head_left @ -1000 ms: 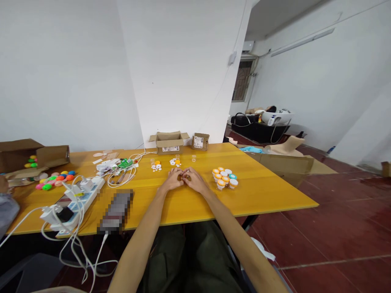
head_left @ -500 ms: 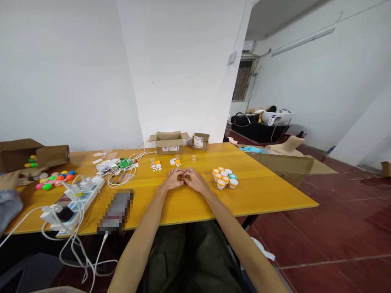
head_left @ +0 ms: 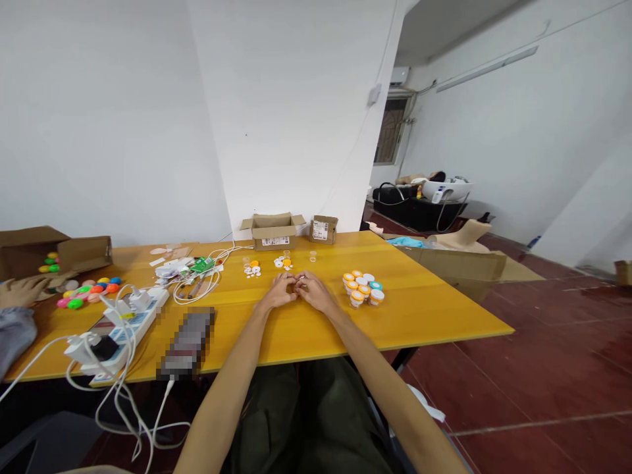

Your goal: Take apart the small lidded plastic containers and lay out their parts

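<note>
My left hand (head_left: pixel 280 290) and my right hand (head_left: pixel 313 291) meet over the middle of the yellow table (head_left: pixel 419 316). Both have bent fingers, and their fingertips come together around something too small and too covered to make out. Just beyond my left hand lie small white discs (head_left: pixel 253 270) and orange lids (head_left: pixel 286 263). Small clear round containers (head_left: pixel 313 256) stand behind my hands. To the right of my right hand is a tight group of small jars (head_left: pixel 358 287) with orange, white and teal lids.
Two cardboard boxes, an open one (head_left: pixel 275 232) and a smaller one (head_left: pixel 323 230), stand by the wall. At left are a power strip (head_left: pixel 148 316) with cables, a blurred-out phone (head_left: pixel 190 339) and colourful balls (head_left: pixel 93 289). Another person's hand (head_left: pixel 22 291) rests at the far left.
My hands stay in nearly the same place, fingertips still together. At the far left, the other person's hand has come into clearer view near the balls.
</note>
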{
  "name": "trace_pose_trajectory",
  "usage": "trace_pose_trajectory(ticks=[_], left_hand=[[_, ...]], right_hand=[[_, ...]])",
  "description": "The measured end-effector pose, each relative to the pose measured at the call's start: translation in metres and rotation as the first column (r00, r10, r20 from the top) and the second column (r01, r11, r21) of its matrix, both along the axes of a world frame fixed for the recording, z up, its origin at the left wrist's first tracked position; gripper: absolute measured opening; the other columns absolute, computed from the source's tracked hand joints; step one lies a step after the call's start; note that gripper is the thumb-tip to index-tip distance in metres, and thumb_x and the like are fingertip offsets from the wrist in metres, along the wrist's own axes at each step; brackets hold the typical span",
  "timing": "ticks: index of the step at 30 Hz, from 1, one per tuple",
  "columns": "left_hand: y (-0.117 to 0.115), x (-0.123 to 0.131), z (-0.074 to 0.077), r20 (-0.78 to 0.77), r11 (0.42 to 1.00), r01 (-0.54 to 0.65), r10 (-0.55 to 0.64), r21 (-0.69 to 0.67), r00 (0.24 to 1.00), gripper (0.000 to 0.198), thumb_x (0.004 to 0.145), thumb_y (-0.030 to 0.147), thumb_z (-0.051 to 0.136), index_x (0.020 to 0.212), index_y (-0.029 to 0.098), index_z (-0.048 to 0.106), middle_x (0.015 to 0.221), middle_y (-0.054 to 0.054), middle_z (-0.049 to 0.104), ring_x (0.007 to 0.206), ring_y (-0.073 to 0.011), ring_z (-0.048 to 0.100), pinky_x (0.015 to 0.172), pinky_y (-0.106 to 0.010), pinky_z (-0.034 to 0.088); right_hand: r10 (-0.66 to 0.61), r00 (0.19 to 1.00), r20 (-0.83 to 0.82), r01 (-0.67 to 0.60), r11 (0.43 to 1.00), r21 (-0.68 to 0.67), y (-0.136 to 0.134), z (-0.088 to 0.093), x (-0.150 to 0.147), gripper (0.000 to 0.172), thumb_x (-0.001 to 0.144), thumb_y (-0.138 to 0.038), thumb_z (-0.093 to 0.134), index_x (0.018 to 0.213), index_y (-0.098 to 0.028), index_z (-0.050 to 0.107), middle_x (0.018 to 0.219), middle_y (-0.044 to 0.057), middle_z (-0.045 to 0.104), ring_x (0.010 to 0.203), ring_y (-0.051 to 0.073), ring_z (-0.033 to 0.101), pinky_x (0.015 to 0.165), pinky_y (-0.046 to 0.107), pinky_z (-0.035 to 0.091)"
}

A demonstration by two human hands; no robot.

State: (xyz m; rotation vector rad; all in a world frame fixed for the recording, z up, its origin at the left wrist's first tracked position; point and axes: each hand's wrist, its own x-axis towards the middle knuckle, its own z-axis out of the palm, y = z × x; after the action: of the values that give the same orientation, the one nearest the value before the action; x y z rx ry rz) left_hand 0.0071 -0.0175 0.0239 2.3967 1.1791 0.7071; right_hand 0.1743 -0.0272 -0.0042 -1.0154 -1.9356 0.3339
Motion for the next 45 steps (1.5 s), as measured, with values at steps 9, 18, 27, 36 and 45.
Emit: trace_pose_trajectory(ticks=[9, 18, 27, 36, 45], left_hand=[[0.003, -0.001, -0.003, 0.021, 0.999, -0.032, 0.032, 0.012, 0.999, 0.023, 0.071, 0.017, 0.067, 0.093, 0.023, 0.072, 0.117, -0.006, 0.063, 0.115, -0.0271, 0.055, 0.107, -0.044, 0.045], [0.003, -0.001, -0.002, 0.107, 0.999, -0.04, 0.04, 0.0, 0.993, 0.018, 0.072, 0.021, 0.071, 0.09, 0.024, 0.072, 0.112, -0.005, 0.066, 0.111, -0.0258, 0.057, 0.107, -0.046, 0.044], [0.004, -0.002, -0.005, 0.123, 0.998, -0.055, 0.053, 0.015, 0.991, 0.015, 0.074, 0.025, 0.072, 0.089, 0.025, 0.072, 0.109, -0.005, 0.067, 0.112, -0.0259, 0.056, 0.106, -0.046, 0.044], [0.007, -0.001, -0.006, 0.163, 0.997, -0.064, 0.055, 0.046, 0.985, 0.013, 0.075, 0.024, 0.07, 0.088, 0.023, 0.069, 0.101, -0.004, 0.069, 0.104, -0.0225, 0.06, 0.102, -0.04, 0.046], [0.001, -0.001, -0.001, 0.238, 0.999, -0.034, 0.036, -0.013, 0.971, 0.015, 0.074, 0.026, 0.068, 0.089, 0.021, 0.067, 0.085, -0.002, 0.071, 0.084, -0.0192, 0.064, 0.084, -0.034, 0.054]], right_hand=[[-0.095, 0.991, -0.092, 0.098, 0.995, 0.025, 0.003, 0.0, 0.0, 0.012, 0.082, -0.015, 0.063, 0.077, -0.025, 0.067, 0.102, 0.004, 0.066, 0.1, 0.019, 0.064, 0.091, 0.033, 0.052], [-0.263, 0.965, -0.025, 0.263, 0.965, 0.011, 0.014, -0.015, 0.007, 0.014, 0.079, -0.013, 0.065, 0.071, -0.024, 0.066, 0.097, 0.005, 0.066, 0.098, 0.021, 0.063, 0.087, 0.034, 0.052], [-0.206, 0.978, -0.033, 0.207, 0.978, 0.005, 0.018, -0.016, 0.008, 0.011, 0.081, -0.016, 0.066, 0.075, -0.024, 0.069, 0.096, 0.005, 0.067, 0.097, 0.02, 0.062, 0.089, 0.035, 0.05], [-0.106, 0.992, -0.067, 0.107, 0.994, 0.015, 0.005, -0.004, 0.001, 0.009, 0.085, -0.02, 0.064, 0.082, -0.025, 0.071, 0.094, 0.004, 0.069, 0.096, 0.02, 0.064, 0.088, 0.034, 0.051], [-0.059, 0.994, -0.087, 0.058, 0.998, -0.022, 0.001, 0.001, -0.001, 0.011, 0.084, -0.019, 0.064, 0.078, -0.025, 0.07, 0.094, 0.004, 0.068, 0.095, 0.02, 0.065, 0.086, 0.034, 0.052]])
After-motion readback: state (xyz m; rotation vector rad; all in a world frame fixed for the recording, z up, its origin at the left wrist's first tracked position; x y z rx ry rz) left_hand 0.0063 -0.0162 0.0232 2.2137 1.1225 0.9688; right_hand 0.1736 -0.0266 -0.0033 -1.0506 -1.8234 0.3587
